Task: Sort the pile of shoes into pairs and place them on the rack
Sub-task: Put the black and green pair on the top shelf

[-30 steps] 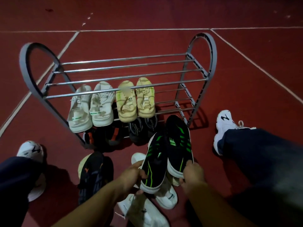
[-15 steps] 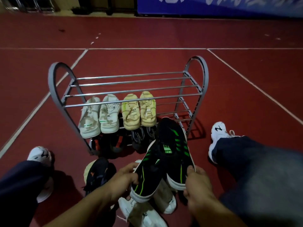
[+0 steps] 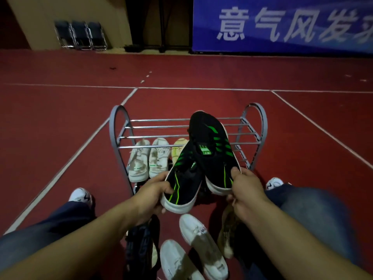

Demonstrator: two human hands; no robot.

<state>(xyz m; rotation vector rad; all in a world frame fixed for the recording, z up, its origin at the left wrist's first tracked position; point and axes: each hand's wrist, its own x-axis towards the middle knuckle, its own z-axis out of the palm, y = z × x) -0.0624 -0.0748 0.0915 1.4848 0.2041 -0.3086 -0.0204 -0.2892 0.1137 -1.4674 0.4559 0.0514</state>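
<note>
I hold two black shoes with green stripes by their heels in front of the grey metal rack (image 3: pixel 117 126). My left hand (image 3: pixel 155 196) grips the left black shoe (image 3: pixel 182 178). My right hand (image 3: pixel 245 184) grips the right black shoe (image 3: pixel 212 146), whose toe reaches up to the rack's top rails. On a lower shelf stand a pair of white sneakers (image 3: pixel 149 158) and a yellow sandal (image 3: pixel 178 151), partly hidden by the held shoes. On the floor near me lie two white shoes (image 3: pixel 193 245), a dark shoe (image 3: pixel 139 245) and a tan shoe (image 3: pixel 228 235).
My knees and white-sneakered feet (image 3: pixel 80 196) flank the pile on the red court floor with white lines. Far back stand folded chairs (image 3: pixel 80 35) and a blue banner (image 3: pixel 282 23).
Both hands have lifted the black shoe pair up from the pile toward the rack's top. The camera has tilted up, bringing the back wall and banner into view.
</note>
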